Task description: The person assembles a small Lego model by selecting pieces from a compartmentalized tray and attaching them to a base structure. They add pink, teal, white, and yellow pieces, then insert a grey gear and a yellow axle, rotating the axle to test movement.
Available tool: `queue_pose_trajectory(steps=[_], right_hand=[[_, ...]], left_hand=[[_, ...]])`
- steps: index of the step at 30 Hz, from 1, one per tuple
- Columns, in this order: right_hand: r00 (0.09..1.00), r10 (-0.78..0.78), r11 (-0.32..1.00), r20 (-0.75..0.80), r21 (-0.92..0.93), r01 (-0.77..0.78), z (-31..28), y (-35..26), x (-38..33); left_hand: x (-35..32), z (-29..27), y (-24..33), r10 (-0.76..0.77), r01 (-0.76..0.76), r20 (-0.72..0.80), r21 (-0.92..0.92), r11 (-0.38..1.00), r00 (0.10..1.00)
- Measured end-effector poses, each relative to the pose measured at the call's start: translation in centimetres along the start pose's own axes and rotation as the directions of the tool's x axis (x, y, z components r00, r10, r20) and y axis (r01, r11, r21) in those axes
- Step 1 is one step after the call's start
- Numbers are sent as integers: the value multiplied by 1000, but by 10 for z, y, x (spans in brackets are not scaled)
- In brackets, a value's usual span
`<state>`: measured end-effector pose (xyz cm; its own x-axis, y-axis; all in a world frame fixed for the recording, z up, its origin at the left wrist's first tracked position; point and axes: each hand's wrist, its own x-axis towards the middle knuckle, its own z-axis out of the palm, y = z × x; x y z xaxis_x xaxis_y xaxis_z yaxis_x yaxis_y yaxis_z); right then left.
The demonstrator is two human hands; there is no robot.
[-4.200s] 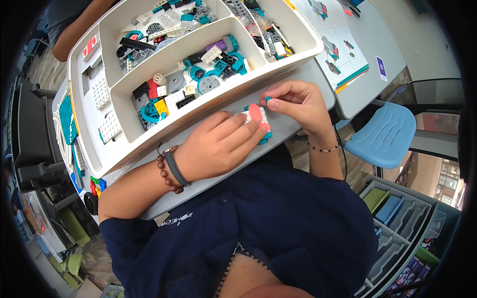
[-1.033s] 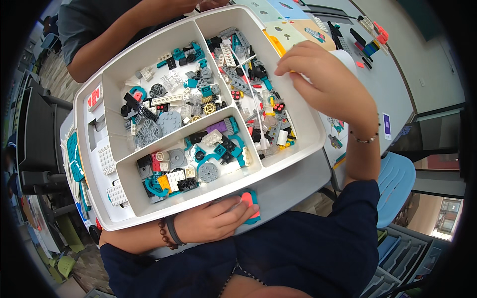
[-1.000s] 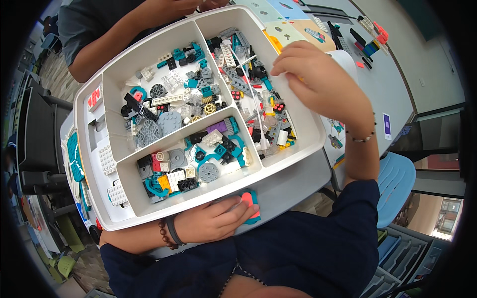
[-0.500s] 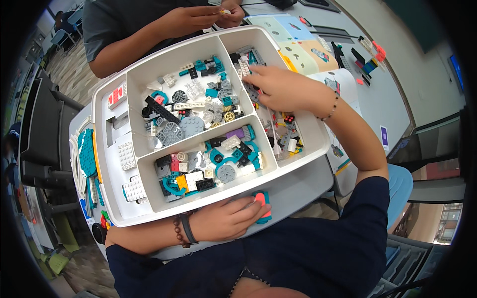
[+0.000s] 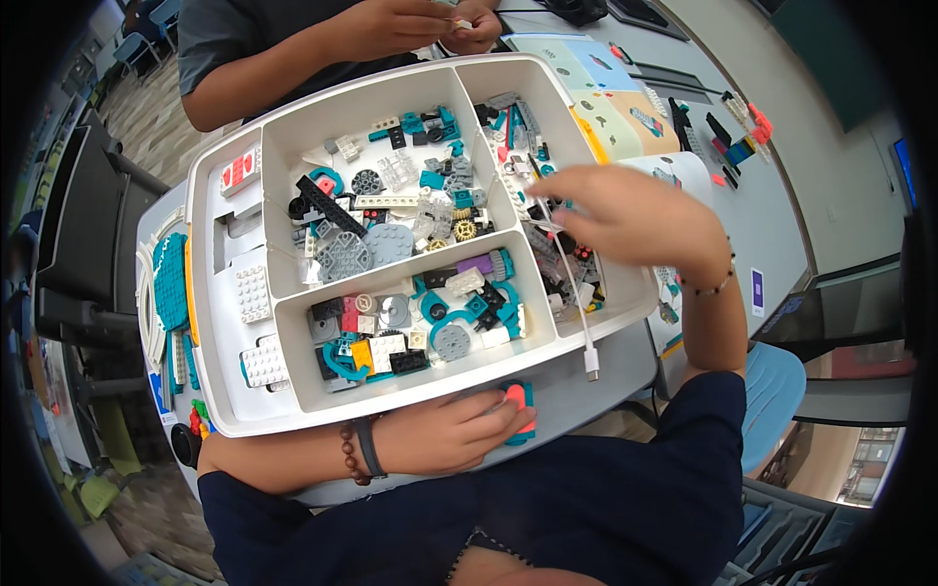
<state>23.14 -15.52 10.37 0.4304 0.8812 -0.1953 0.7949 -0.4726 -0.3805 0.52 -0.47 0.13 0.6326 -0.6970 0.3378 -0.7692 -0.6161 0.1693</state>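
Observation:
My right hand (image 5: 635, 215), slightly blurred, is over the tray's right-hand compartment. Its fingertips are closed on a white cable (image 5: 575, 278). The cable runs toward me, and its plug (image 5: 591, 363) hangs past the tray's near rim. Below the tray, close to my body, my left hand (image 5: 451, 432) grips a small coral and teal block piece (image 5: 523, 412), partly covered by the fingers. Between my arms stands the white divided tray (image 5: 420, 398), with loose building bricks in its compartments.
Across the table another person's hands (image 5: 430, 27) hold small pieces. An open picture booklet (image 5: 611, 107) lies at the right, with built brick parts (image 5: 738, 146) beyond it. Teal plates (image 5: 171, 283) and a white cable coil are at the left. A blue chair (image 5: 777, 391) stands lower right.
My right hand has drawn back toward me and right from deep in the compartment, bringing the white cable up and over the near rim. My left hand keeps its hold.

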Motion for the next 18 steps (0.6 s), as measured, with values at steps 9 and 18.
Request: queue_pose_trajectory(steps=[9, 18], right_hand=[[992, 45, 917, -122, -389, -89, -1, 53, 104], [987, -95, 900, -129, -434, 30, 8, 74, 136]], left_hand=[[1, -3, -2, 11, -11, 4, 1, 1000, 1000], [1, -3, -3, 42, -42, 24, 0, 999, 999]])
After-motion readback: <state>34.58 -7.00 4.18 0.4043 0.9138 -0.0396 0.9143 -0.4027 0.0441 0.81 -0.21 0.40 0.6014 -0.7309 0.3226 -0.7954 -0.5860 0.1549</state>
